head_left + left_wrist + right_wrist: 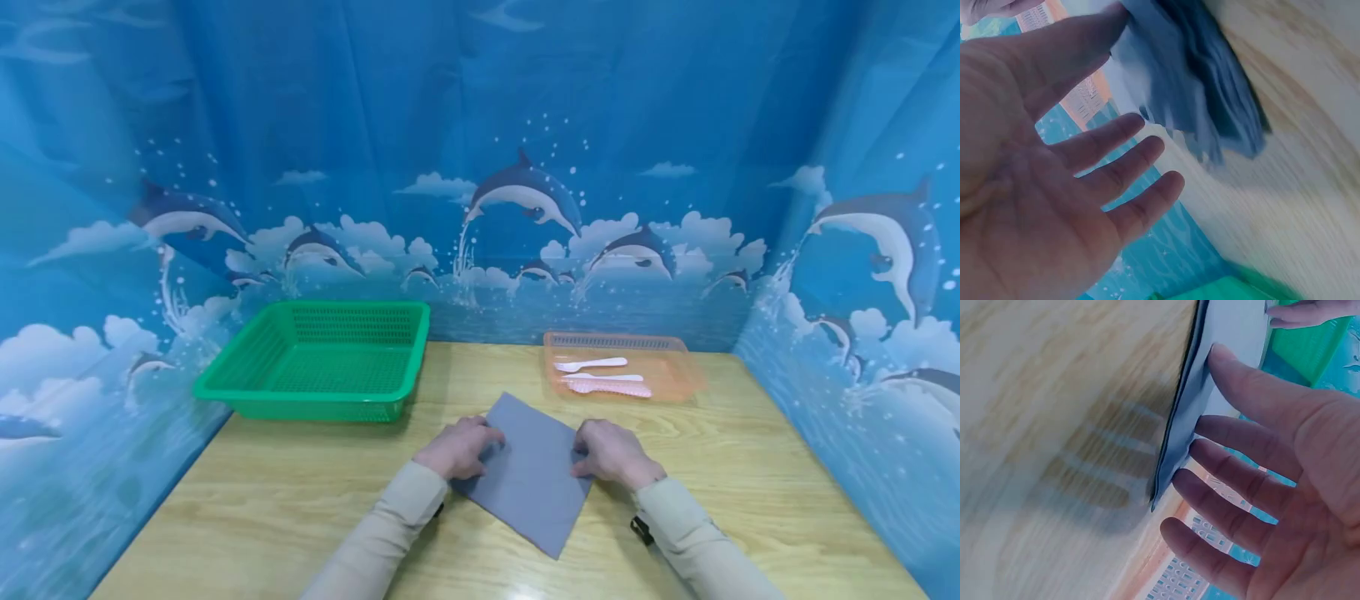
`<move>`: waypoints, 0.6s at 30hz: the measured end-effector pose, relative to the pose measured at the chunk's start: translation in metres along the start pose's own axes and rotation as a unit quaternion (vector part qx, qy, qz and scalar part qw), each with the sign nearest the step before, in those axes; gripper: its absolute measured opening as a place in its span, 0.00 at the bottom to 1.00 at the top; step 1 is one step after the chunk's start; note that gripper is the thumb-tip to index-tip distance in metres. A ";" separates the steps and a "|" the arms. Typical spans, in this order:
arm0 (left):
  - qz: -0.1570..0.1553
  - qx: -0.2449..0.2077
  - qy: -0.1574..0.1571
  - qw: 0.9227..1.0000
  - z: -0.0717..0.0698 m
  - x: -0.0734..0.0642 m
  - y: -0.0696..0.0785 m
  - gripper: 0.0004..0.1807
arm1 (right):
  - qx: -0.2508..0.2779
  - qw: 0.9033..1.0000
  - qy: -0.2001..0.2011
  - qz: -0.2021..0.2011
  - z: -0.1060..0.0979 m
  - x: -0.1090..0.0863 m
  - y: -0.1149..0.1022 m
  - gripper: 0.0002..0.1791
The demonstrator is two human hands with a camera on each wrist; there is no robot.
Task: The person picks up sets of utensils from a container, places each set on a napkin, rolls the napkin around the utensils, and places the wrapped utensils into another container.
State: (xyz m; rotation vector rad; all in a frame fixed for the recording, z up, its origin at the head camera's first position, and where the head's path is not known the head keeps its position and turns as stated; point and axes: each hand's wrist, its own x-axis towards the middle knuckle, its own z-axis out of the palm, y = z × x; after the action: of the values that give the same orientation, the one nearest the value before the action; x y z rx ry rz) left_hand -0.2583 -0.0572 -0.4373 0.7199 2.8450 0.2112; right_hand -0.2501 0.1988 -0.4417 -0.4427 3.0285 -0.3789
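A grey-blue folded cloth (534,471) lies flat on the table in the head view, turned so one corner points toward me. My left hand (465,448) is at its left side, thumb and forefinger touching the cloth and the other fingers spread loose. In the left wrist view, the edge of the cloth (1204,81) shows several stacked layers. On the opposite side, my right hand (611,454) touches the right edge. The right wrist view has the right thumb (1229,369) against the cloth (1188,412), with loosely straight fingers along the edge.
A green plastic basket (412,358) stands at the back left of the wooden table (247,500). An orange tray (667,377) at the back right holds white plastic cutlery (600,364) and a pink-patterned piece (615,387). A blue dolphin-print curtain (420,125) surrounds the table.
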 end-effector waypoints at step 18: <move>0.017 -0.015 -0.008 1.000 0.002 0.003 -0.004 0.31 | 0.037 0.999 0.006 0.009 -0.003 -0.001 0.003 0.15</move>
State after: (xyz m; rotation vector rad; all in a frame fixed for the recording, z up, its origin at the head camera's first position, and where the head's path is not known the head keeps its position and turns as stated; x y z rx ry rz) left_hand -0.2625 -0.0586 -0.4401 0.7613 2.8093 0.2525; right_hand -0.2503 0.2025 -0.4399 -0.4108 3.0156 -0.4912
